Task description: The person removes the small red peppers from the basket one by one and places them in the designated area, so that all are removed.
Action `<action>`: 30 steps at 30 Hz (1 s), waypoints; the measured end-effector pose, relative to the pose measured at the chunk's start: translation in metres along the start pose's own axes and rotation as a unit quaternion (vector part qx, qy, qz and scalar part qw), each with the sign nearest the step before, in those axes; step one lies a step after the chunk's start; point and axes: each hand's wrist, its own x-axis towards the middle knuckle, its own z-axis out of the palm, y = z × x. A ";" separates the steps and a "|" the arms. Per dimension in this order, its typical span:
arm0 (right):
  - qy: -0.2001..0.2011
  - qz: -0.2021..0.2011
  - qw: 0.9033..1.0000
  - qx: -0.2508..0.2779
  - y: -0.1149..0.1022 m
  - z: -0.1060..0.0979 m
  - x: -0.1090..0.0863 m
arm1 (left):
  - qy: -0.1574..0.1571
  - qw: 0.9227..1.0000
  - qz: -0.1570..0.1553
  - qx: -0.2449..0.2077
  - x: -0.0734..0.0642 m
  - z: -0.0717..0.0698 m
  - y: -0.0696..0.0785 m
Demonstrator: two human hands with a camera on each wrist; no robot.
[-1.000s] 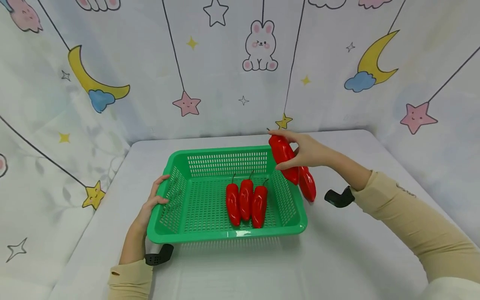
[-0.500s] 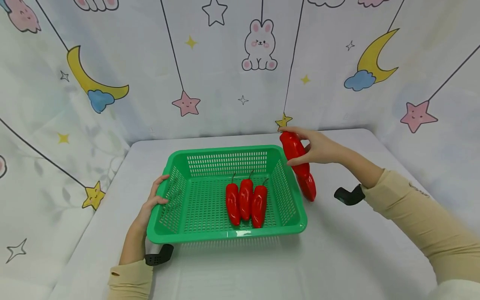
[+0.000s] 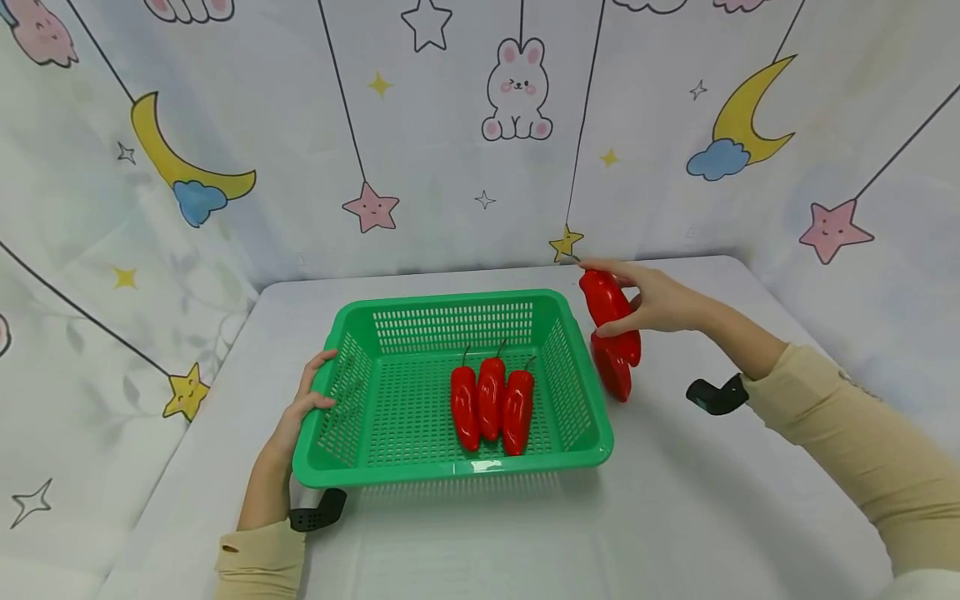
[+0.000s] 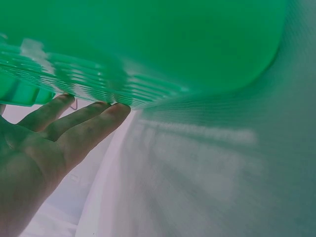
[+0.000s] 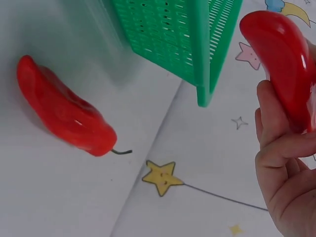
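Note:
In the head view, my right hand (image 3: 663, 302) grips a red chili pepper (image 3: 603, 293) between thumb and fingers, raised just beyond the right end of a green plastic basket (image 3: 456, 471). Its thin stem pokes out at the top. Below it, a second red chili pepper (image 5: 64, 111) lies on the table outside the basket, partly covered in the head view. My left hand (image 3: 296, 408) holds the basket's left rim. The left wrist view has its fingers (image 4: 94, 131) against the outer wall from below. Inside the basket, three red chili peppers (image 3: 491, 400) lie side by side, stems pointing away.
A white-covered table (image 3: 525, 542) carries the basket. Behind it and to the left hangs a pale cloth (image 3: 450, 167) printed with stars, moons and a rabbit. Black wrist cameras are strapped to both wrists.
My right hand has moved right with its chili pepper, from above the basket's right rim to outside it, over the pepper on the table. The left hand and basket stay put.

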 end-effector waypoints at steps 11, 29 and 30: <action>0.003 0.018 1.000 0.000 0.016 0.003 -0.007 | -0.003 1.000 0.001 -0.009 -0.001 0.001 0.000; 0.021 0.045 0.999 0.006 0.067 0.002 -0.018 | -0.004 1.000 0.002 -0.010 -0.001 0.001 0.001; 0.022 0.047 0.999 0.006 0.069 0.003 -0.018 | -0.004 1.000 0.003 -0.010 -0.001 0.001 0.001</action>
